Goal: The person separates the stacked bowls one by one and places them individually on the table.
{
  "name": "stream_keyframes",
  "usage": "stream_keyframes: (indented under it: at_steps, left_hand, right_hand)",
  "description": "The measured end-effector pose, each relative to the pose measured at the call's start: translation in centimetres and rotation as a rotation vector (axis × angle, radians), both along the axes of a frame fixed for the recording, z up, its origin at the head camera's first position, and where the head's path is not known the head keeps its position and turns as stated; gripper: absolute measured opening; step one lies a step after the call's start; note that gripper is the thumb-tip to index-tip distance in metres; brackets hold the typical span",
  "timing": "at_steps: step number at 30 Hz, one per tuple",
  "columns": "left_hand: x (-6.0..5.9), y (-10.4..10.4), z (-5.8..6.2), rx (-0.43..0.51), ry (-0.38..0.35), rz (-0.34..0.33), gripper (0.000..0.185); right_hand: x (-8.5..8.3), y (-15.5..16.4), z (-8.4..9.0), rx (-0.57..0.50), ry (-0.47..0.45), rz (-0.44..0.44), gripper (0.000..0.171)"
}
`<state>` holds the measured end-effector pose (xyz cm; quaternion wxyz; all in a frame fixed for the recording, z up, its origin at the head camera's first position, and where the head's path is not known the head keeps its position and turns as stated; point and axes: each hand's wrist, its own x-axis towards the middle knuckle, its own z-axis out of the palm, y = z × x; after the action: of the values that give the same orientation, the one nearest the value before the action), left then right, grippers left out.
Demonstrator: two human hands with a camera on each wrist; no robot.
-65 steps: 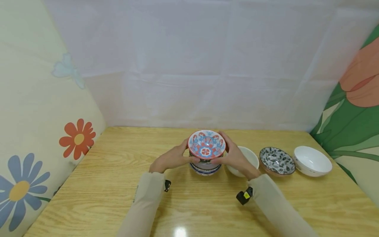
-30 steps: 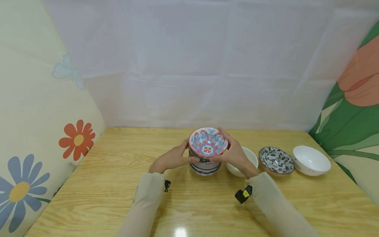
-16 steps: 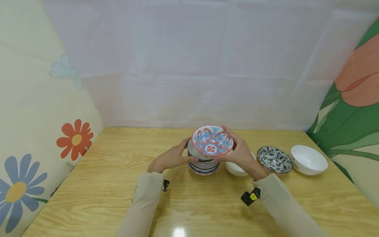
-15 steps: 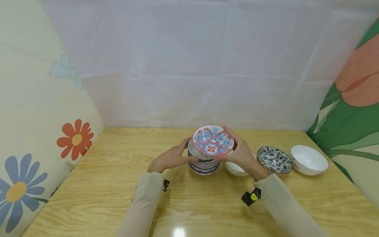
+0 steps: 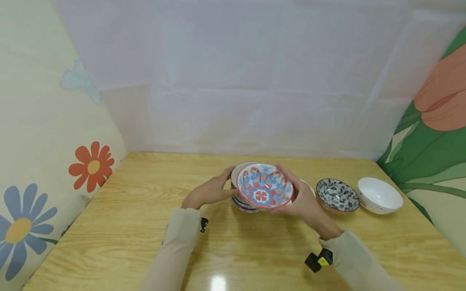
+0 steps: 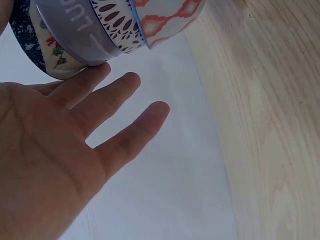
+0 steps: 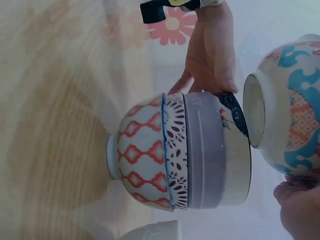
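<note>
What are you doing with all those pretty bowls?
A person's right hand holds a red and blue patterned bowl, lifted off and tilted beside a stack of nested bowls on the wooden table. The left hand steadies that stack, fingers against its side. To the right, a black and white patterned bowl and a plain white bowl sit singly.

Wooden table held a b&w patterned bowl w/ a plain white bowl just beside it at the right, a white sheet hung behind, and floral fabric stood at left & right.
</note>
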<state>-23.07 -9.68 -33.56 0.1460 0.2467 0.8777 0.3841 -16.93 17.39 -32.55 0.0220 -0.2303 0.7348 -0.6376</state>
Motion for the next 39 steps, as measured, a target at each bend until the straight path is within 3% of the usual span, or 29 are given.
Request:
stream_keyframes:
  at_steps: [13,18,27,39]
  left_hand:
    - [-0.3,0.0,-0.2,-0.008,-0.016,0.012,0.090]
    - [-0.3,0.0,-0.2,0.001,-0.003,0.013,0.090]
    - [-0.2,0.0,0.0,0.009,-0.035,0.025,0.097]
    - [-0.1,0.0,0.1,-0.007,-0.016,0.030,0.097]
  right_hand:
    - [2.7,0.1,-2.5,-0.025,0.110,0.058,0.106]
    - [3.1,-0.4,-4.1,-0.068,0.112,0.103,0.108]
    - [4.0,-0.8,-6.4,0.022,0.079,0.120,0.111]
    - [4.0,-1.3,-8.0,-0.015,0.046,0.242,0.111]
